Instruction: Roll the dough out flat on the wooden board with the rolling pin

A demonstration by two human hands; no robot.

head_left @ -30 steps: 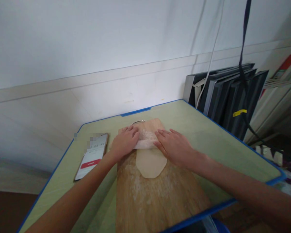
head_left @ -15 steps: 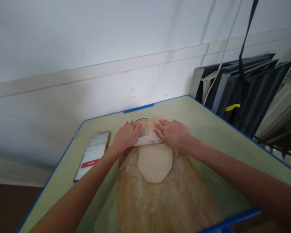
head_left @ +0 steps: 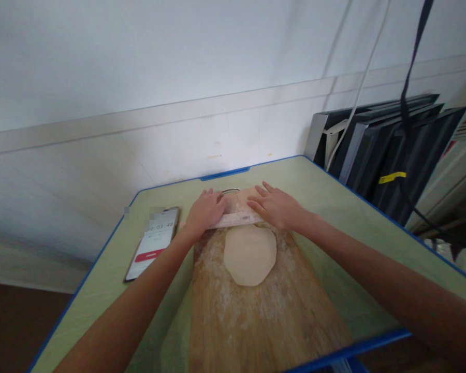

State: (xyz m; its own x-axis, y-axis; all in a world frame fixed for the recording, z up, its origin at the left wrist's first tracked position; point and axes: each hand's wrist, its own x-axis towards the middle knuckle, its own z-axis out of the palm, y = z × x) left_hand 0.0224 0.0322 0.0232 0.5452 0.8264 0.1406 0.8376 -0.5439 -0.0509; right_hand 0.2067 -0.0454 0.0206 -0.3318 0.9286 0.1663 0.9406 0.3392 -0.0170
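A flat, roughly round sheet of dough (head_left: pixel 250 255) lies on a flour-dusted wooden board (head_left: pixel 233 321). Just beyond its far edge, a floury pale rolling pin (head_left: pixel 238 219) lies crosswise. My left hand (head_left: pixel 206 208) rests over the pin's left end, fingers stretched forward and close together. On the right end lies my right hand (head_left: pixel 275 205), its fingers spread and pointing away from me. Both palms press on the pin from above without wrapping round it. The pin's ends are hidden under my hands.
A phone (head_left: pixel 155 241) showing a running timer lies left of the board on the green, blue-edged table (head_left: pixel 318 191). A white wall (head_left: pixel 178 140) stands behind. Dark flat panels (head_left: pixel 376 145) lean at the right, with a dark strap (head_left: pixel 411 67) hanging before them.
The rolling pin and both hands have shifted slightly away from me, past the dough's far edge. More of the dough shows. My right fingers are more spread. The view has tilted a little.
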